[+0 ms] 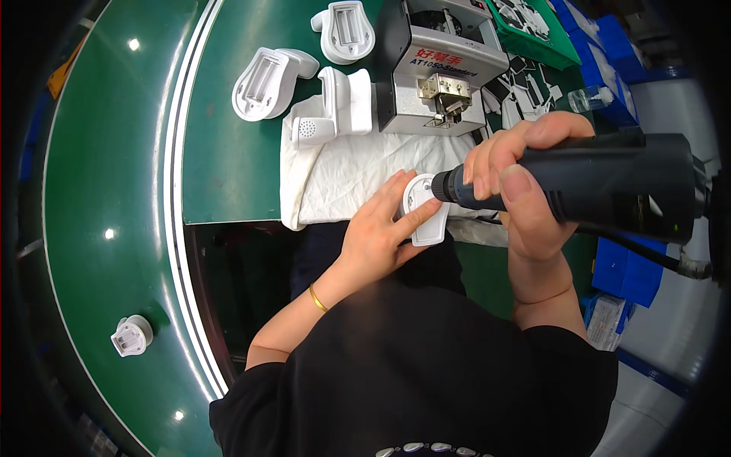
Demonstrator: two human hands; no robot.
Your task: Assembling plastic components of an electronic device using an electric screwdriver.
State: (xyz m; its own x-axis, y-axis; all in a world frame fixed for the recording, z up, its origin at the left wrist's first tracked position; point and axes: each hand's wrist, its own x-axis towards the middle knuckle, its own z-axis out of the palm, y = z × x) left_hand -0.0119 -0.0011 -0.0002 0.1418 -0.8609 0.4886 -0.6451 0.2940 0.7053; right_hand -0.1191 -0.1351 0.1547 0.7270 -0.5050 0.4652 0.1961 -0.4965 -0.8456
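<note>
My right hand [525, 167] is wrapped round a black electric screwdriver [617, 183], which lies nearly level in view and has a cord at its far right end. Its tip meets a white plastic housing [428, 221] near the table's front edge. My left hand [384, 225] grips this housing from the left, with the thumb across its face and the other fingers along its side. A white cloth [343, 186] is spread beneath. Beyond it are more white housings: one [266, 84] at the left, one [346, 32] at the back, and one with a dotted grille [327, 114] on the cloth.
A grey screw feeder machine [438, 76] stands at the back centre. Right of it are a green bin [533, 30] of parts, loose white and black pieces [525, 91] and a clear bottle [590, 99]. Blue boxes [628, 266] line the right. Another housing [132, 335] sits on the green left surface.
</note>
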